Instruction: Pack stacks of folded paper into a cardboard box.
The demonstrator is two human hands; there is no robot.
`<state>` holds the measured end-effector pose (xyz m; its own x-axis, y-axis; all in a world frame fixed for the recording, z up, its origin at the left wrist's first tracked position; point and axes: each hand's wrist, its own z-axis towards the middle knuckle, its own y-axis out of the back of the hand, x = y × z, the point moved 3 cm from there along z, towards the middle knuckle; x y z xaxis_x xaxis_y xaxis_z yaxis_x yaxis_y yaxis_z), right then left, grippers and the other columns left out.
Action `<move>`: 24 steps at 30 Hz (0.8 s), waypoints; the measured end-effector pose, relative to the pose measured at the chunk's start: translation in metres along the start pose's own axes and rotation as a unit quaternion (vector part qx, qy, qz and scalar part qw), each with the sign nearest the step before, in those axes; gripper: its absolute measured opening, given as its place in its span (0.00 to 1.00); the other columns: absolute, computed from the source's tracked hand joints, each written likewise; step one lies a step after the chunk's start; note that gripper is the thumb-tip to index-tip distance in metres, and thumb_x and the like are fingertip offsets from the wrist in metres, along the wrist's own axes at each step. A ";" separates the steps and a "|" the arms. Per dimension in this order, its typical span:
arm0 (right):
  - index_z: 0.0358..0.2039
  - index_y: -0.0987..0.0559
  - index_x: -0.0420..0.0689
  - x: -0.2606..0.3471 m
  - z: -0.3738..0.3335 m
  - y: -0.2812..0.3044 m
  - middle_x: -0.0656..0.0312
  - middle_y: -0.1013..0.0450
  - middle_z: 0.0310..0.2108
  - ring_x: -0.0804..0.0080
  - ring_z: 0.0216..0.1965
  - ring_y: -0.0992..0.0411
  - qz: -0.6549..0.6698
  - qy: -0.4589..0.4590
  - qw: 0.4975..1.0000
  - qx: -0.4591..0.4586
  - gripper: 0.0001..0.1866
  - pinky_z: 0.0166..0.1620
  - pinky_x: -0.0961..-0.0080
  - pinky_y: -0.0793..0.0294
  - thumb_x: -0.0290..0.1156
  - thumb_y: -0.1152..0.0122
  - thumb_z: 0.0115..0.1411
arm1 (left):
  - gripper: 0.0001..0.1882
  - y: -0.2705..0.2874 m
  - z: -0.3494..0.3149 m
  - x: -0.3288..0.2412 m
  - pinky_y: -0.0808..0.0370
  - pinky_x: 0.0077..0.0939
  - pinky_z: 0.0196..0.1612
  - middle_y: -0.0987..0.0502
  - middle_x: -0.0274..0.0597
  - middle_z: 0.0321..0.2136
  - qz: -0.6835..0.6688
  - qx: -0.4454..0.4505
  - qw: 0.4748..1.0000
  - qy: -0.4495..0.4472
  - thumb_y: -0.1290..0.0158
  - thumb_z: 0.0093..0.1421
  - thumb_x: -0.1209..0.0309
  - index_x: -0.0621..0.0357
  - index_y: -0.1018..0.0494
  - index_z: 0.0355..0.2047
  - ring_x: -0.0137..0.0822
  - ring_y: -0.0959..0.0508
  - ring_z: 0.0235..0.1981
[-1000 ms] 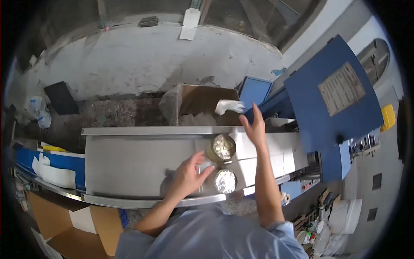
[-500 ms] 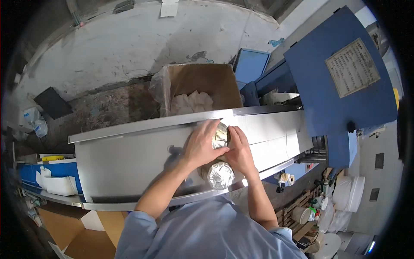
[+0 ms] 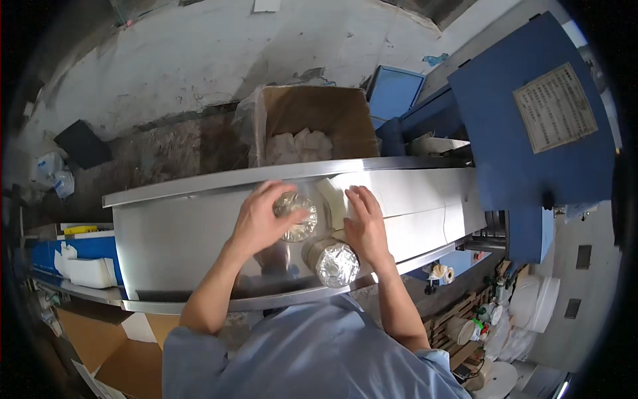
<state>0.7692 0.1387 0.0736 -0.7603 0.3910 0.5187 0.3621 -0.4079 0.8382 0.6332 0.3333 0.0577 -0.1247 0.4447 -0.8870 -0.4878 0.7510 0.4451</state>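
A round, foil-topped cylinder (image 3: 307, 203) stands on the metal worktop, and my left hand (image 3: 260, 216) curls round its left side with the thumb across the foil. Nearer to me is a second foil-wrapped cylinder (image 3: 337, 265), a little tilted, with no hand on it. My right hand (image 3: 365, 223) rests with bent, parted fingers at the end of a long white sheet-like strip (image 3: 425, 199). Just left of its fingertips lies a cream-coloured, soft-looking piece (image 3: 332, 199); whether the fingers touch it I cannot tell.
The metal worktop (image 3: 179, 233) has a raised far rim. Behind it stands a large cardboard box (image 3: 316, 110) with white material inside. A blue machine (image 3: 492, 133) rises at the right. An open carton (image 3: 126, 352) sits below left; a blue tray (image 3: 46, 266) adjoins the worktop.
My left hand has shifted left with the far foil-topped cylinder, away from my right hand. The cream piece now shows between them. The near cylinder is about where it was.
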 end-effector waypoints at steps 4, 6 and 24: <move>0.58 0.29 0.41 -0.002 -0.001 -0.004 0.47 0.35 0.59 0.45 0.63 0.38 0.021 0.002 1.000 0.005 0.35 0.63 0.56 0.36 0.16 0.38 0.46 | 0.19 -0.020 0.040 -0.004 0.23 0.33 0.43 0.19 0.48 0.36 0.017 0.039 0.998 0.054 0.37 0.55 0.64 0.62 0.22 0.44 0.44 0.18 0.38; 0.58 0.29 0.41 -0.013 -0.008 -0.012 0.47 0.35 0.59 0.45 0.63 0.38 0.014 0.009 1.000 0.002 0.35 0.63 0.56 0.36 0.16 0.37 0.46 | 0.18 -0.037 0.055 -0.001 0.23 0.34 0.42 0.18 0.46 0.34 0.053 0.073 0.994 0.060 0.38 0.56 0.65 0.61 0.22 0.45 0.44 0.18 0.36; 0.58 0.30 0.39 -0.013 -0.009 -0.010 0.46 0.35 0.60 0.46 0.62 0.38 0.010 0.032 0.999 -0.007 0.36 0.63 0.59 0.34 0.19 0.32 0.44 | 0.05 -0.053 0.070 0.007 0.25 0.46 0.41 0.19 0.49 0.31 0.137 0.100 0.983 0.073 0.46 0.57 0.70 0.55 0.23 0.33 0.52 0.20 0.37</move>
<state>0.7702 0.1300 0.0569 -0.7865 0.3289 0.5227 0.3705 -0.4258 0.8255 0.7190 0.3309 0.0362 -0.3581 0.5801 -0.7316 -0.2402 0.6999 0.6726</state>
